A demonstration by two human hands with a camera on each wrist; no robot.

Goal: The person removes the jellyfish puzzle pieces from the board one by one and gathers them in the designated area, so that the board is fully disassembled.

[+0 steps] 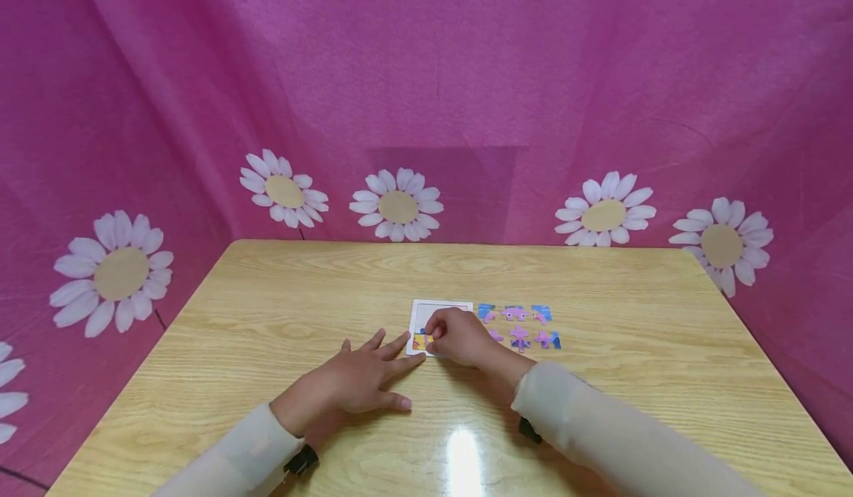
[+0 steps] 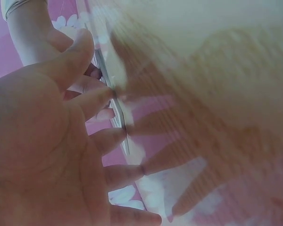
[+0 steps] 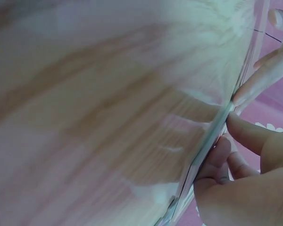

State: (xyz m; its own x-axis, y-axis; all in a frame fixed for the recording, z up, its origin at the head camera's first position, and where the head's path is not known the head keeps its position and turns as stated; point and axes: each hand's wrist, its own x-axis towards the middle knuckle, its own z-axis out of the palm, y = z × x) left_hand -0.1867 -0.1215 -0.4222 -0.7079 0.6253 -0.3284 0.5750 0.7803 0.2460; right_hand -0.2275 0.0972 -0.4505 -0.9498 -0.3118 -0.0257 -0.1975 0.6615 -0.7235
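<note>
A small white puzzle tray lies on the table, with yellow and blue jigsaw pieces in its lower left corner. My right hand reaches over the tray from the right, thumb and fingers curled together on a puzzle piece beside that corner. The hand hides much of the tray's lower right part. My left hand lies palm down with fingers spread, its fingertips at the tray's left and lower edge. In the left wrist view, the left fingers are straight and touch the tabletop.
Several loose pink and blue puzzle pieces lie in two rows just right of the tray, partly behind my right hand. The glossy wooden table backs onto a pink curtain with large white flowers.
</note>
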